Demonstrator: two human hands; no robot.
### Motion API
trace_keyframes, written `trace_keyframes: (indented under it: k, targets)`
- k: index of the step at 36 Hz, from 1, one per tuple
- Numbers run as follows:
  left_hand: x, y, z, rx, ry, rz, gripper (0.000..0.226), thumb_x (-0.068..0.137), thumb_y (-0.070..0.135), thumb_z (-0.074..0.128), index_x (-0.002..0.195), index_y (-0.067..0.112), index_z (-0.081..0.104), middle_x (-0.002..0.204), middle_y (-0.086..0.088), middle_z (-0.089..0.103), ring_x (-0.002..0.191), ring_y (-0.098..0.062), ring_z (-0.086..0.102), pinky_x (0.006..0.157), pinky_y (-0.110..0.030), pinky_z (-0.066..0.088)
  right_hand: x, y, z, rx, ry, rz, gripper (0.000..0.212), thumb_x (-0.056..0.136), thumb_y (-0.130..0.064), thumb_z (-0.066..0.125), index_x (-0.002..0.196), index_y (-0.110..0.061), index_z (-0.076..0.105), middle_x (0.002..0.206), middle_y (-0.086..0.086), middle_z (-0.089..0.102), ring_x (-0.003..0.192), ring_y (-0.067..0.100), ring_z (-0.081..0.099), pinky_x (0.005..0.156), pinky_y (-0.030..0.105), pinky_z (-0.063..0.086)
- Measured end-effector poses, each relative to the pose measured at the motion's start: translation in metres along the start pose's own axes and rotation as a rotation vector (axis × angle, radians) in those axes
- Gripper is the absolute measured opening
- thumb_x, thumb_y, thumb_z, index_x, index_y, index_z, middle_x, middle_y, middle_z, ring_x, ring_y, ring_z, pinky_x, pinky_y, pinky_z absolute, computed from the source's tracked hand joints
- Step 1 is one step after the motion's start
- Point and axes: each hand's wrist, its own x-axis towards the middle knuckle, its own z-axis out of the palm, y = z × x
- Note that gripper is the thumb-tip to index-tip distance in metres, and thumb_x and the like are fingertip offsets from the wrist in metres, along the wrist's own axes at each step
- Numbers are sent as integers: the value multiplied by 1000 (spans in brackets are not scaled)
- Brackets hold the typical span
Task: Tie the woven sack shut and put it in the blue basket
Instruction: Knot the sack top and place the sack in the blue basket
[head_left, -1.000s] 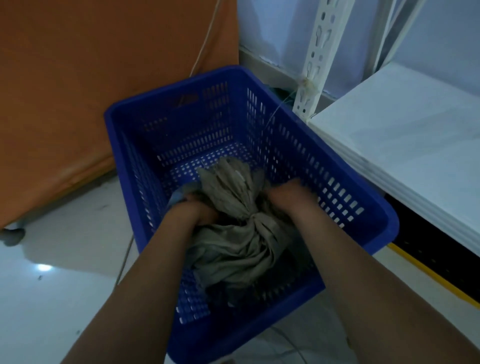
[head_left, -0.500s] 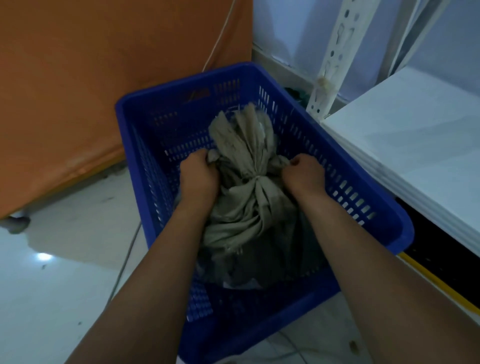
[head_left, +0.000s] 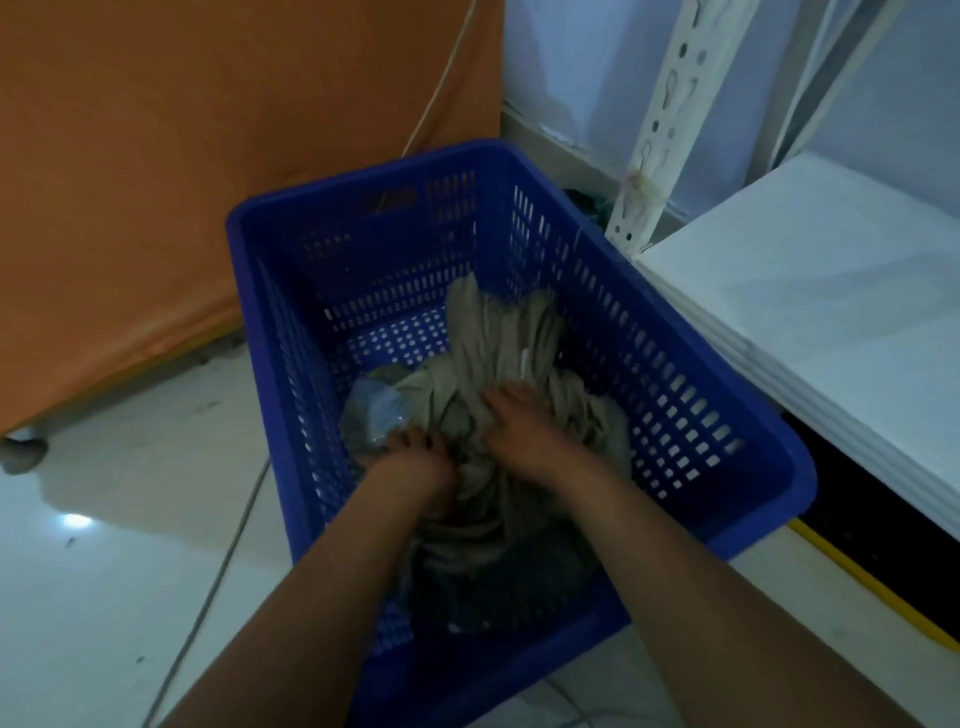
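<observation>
Head view, looking down: your two bare hands are both inside the blue perforated plastic basket (head_left: 769, 457), which sits on the pale glossy floor (head_left: 104, 571). The crumpled beige woven sack (head_left: 498, 343) lies in the basket's near half, its gathered, tied neck fanning out toward 12 o'clock from the knot under your palms.

Your left hand (head_left: 410, 467) is curled down onto the sack at about 9 o'clock of the knot, fingers dug into the cloth and clenched on a fold. Your right hand (head_left: 524, 431) lies just beside it at 3 o'clock, fingers bent over the bunched neck; whether it grips the cloth or only presses on it you cannot tell from here, as the hand is a little blurred. The two hands are near each other but not touching.

A pale bluish crinkled patch (head_left: 376, 410) shows at the sack's 10 o'clock edge, beside your left fingers; what it is cannot be made out.

Around the basket: an orange cloth drape (head_left: 182, 182) hangs at 10 o'clock, a white slotted metal upright (head_left: 660, 135) stands at 1 o'clock, and a white shelf board (head_left: 831, 312) runs along 3 o'clock, just beside the basket's right wall. A thin cord (head_left: 223, 561) trails over the floor at 8 o'clock.
</observation>
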Motion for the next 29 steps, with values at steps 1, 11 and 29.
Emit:
trace_keyframes:
  k: [1, 11, 29]
  targets:
    - [-2, -4, 1, 1, -24, -33, 90, 96, 41, 50, 157, 18, -11, 164, -17, -11, 149, -44, -5, 115, -68, 11, -3, 0, 1, -19, -23, -12, 60, 95, -36, 50, 151, -15, 44, 156, 14, 37, 143, 30, 34, 121, 35, 25]
    - [-44, -16, -58, -123, 128, 18, 93, 82, 29, 74, 157, 25, 18, 162, -11, 13, 148, -35, 16, 116, -51, 27, -11, 3, -14, 166, 405, 155, 15, 103, -25, 47, 103, -13, 55, 107, 12, 67, 76, 16, 57, 67, 26, 45]
    - [-41, 23, -15, -588, 174, 379, 66, 85, 17, 67, 147, 23, 46, 151, -6, 46, 138, -22, 43, 112, -28, 32, 9, 17, -19, 607, 655, 290, 97, 84, -33, 75, 156, -31, 9, 156, 11, 30, 138, 34, 37, 114, 45, 37]
